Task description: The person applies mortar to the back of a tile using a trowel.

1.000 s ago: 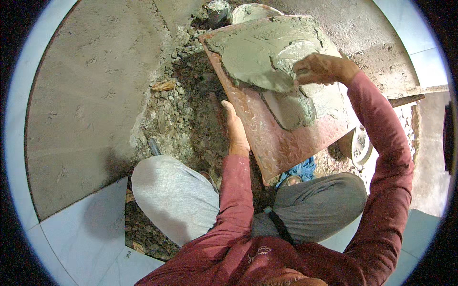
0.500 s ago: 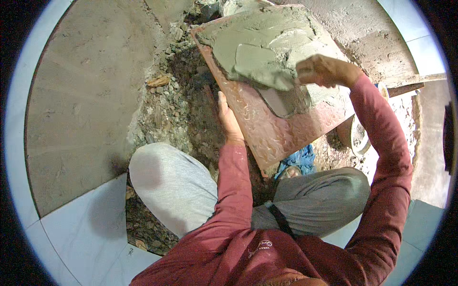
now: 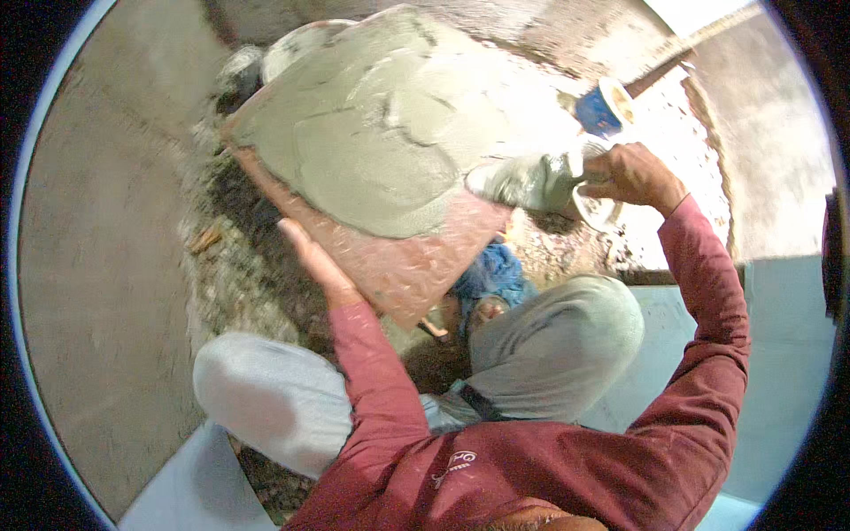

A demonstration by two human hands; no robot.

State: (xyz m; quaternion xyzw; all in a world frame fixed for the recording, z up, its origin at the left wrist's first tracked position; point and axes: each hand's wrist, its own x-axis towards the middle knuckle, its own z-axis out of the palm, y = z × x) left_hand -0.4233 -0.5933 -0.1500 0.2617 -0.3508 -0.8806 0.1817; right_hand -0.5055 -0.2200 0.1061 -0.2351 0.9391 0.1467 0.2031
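A pinkish patterned tile (image 3: 425, 270) lies tilted in front of me, its upper part coated with wet grey-green mortar (image 3: 367, 168). Along its left edge rests my left hand (image 3: 320, 265), thumb stretched out and the other fingers mostly hidden; it holds the tile there. My right hand (image 3: 633, 180) is closed round the handle of a trowel. The trowel's blade (image 3: 522, 183), smeared with mortar, is just off the tile's right corner. Blur hides whether the blade touches the tile.
Beyond my right hand stands a blue-and-white bucket (image 3: 605, 108). Blue cloth (image 3: 496, 273) lies by my foot (image 3: 489, 308). Rubble (image 3: 226, 257) lies left of the tile, beside a rough cement surface (image 3: 97, 257). A pale round container (image 3: 301, 44) is behind the tile.
My right hand has moved from over the mortar to beyond the tile's right side. The mortar now looks smoother and more rounded. The whole view has shifted, with the tile further left.
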